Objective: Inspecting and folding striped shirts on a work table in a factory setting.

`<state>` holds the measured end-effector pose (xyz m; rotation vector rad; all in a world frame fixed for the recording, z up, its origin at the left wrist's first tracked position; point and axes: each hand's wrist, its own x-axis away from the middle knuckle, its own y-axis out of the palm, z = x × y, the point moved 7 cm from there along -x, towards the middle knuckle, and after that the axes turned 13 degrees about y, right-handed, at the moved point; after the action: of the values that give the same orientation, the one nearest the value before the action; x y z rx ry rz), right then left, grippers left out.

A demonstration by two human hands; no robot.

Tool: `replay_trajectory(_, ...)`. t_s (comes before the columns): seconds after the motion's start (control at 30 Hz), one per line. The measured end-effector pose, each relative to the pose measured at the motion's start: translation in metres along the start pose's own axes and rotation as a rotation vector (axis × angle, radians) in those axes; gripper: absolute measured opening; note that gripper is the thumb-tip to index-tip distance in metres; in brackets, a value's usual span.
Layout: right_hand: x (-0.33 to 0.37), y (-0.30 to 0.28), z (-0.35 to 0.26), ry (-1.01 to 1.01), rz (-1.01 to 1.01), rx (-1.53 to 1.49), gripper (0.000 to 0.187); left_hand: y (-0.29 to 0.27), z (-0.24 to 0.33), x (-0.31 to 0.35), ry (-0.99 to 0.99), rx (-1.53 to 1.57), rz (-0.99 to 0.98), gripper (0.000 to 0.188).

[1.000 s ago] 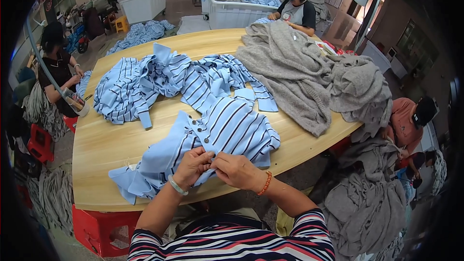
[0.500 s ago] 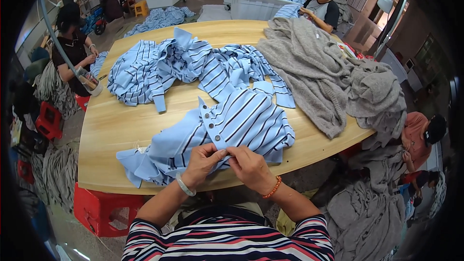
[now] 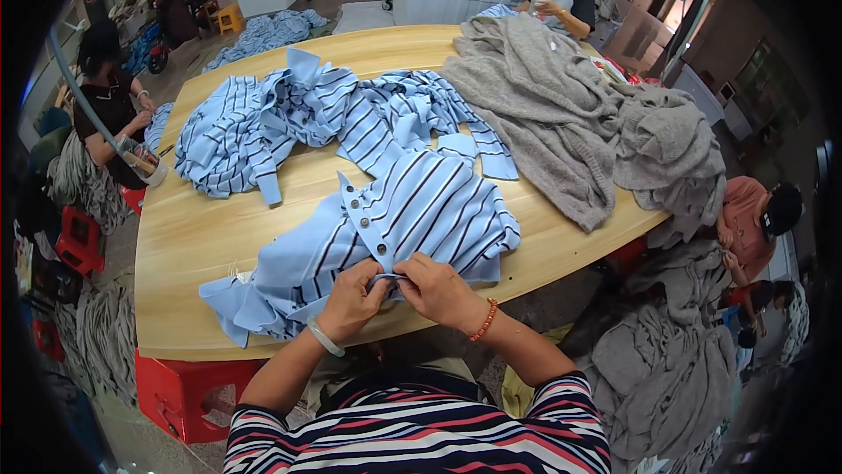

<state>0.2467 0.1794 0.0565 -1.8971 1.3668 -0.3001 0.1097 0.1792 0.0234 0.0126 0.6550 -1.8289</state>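
A light blue knit cardigan (image 3: 421, 202) with dark and white stripes lies across the near side of the table. Its plain blue button band (image 3: 364, 224), with several dark round buttons, runs toward me down to my fingers. My left hand (image 3: 353, 303), a pale bangle at its wrist, pinches the lower part of the band. Beside it, my right hand (image 3: 438, 292), wearing an orange bead bracelet, pinches the same strip a little to the right. Between them the band's edge is bent up. Any button under my fingertips is hidden.
More blue striped knitwear (image 3: 263, 123) is heaped at the table's far left. Grey knit garments (image 3: 544, 114) cover its right side. Red stools (image 3: 189, 395) stand by the wooden table (image 3: 175, 299). Co-workers sit around, and a white cart (image 3: 430, 0) stands behind.
My fingertips have moved slightly apart along the band, and its edge now shows bent up between them. The whole view has shifted a little, so the table appears further left.
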Motion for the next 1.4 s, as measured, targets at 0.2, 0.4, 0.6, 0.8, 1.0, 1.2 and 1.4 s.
replay_trajectory(0.2,0.003,0.011,0.008,0.012,-0.061,0.023,0.022,0.004,-0.009,0.001,0.004,0.012,0.01,0.012)
replay_trajectory(0.4,0.001,0.013,0.017,0.011,-0.06,-0.047,0.024,0.012,-0.03,0.007,-0.19,0.297,-0.033,0.011)
replay_trajectory(0.6,-0.004,0.011,0.021,-0.034,-0.061,-0.187,0.013,0.009,-0.027,0.005,-0.096,0.265,-0.088,0.012)
replay_trajectory(0.8,-0.006,0.014,0.024,-0.063,-0.155,-0.184,0.013,0.011,-0.037,0.005,-0.186,0.311,-0.082,0.014)
replay_trajectory(1.0,-0.011,0.014,0.021,-0.067,-0.227,-0.219,0.011,0.012,-0.048,0.01,-0.211,0.389,-0.124,0.015)
replay_trajectory(1.2,-0.006,0.037,0.045,0.265,-0.488,-0.568,0.01,0.008,-0.032,0.007,-0.12,0.31,-0.056,0.015)
replay_trajectory(1.4,-0.011,0.007,0.057,0.343,-0.28,-0.41,0.015,-0.034,-0.003,0.021,-0.126,-0.043,-0.025,0.01)
